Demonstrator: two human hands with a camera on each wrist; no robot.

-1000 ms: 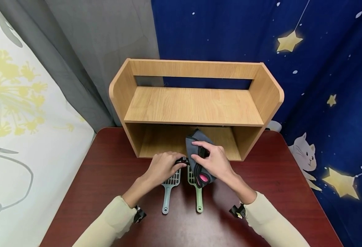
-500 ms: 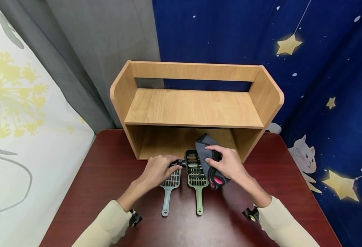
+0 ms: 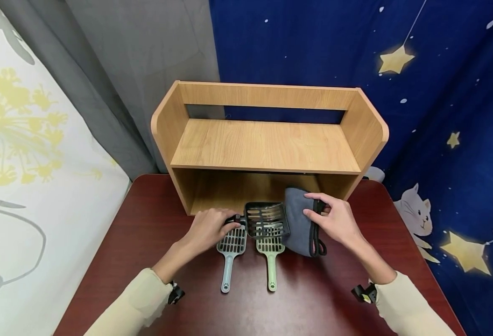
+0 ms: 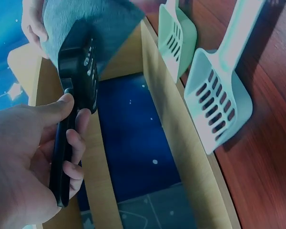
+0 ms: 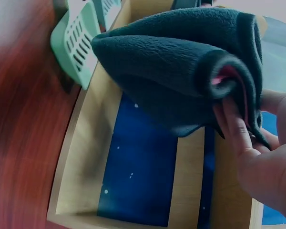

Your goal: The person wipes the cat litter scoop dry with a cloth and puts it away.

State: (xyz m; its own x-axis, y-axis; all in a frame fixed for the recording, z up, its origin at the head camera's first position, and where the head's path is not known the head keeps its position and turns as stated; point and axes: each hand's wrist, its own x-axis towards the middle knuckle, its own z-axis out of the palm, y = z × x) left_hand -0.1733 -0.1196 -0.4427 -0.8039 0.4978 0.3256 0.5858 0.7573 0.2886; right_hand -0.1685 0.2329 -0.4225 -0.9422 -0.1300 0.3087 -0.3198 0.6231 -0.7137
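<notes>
shelf (image 3: 267, 144) behind scoops | slotted scoop (image 3: 266, 219) over two scoops (image 3: 231, 247) | cloth (image 3: 300, 221) right

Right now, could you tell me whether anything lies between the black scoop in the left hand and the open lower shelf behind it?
Nothing visible does. The left hand grips the black scoop by its handle, just in front of the shelf's lower opening, which looks bare. The grey cloth, held by the right hand, sits beside the scoop, not behind it.
</notes>
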